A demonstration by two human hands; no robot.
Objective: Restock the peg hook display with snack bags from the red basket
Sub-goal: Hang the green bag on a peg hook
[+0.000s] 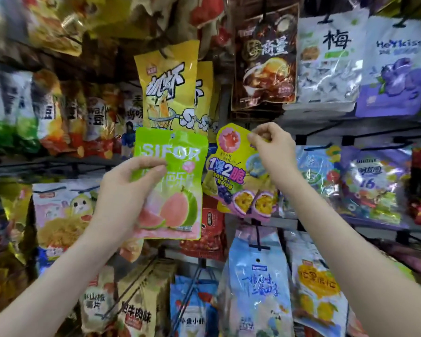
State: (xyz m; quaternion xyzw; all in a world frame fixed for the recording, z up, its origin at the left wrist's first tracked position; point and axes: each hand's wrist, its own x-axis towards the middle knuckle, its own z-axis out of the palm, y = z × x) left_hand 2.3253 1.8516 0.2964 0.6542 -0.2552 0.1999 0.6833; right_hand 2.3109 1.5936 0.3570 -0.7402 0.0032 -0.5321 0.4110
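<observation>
The left hand grips a glossy green guava snack bag by its left edge, thumb across the front. The right hand pinches the top edge of a yellow-and-purple passionfruit bag against the peg hook display.

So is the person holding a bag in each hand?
Yes, the left hand grips the green guava bag, and the right hand pinches the top of the yellow passion fruit bag.

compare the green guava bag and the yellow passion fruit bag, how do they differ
The green guava bag is rectangular and held mid-body by the left hand. The yellow passion fruit bag has a curved outline, hangs tilted, and is pinched at its top edge by the right hand. Both are held before the display.
</observation>
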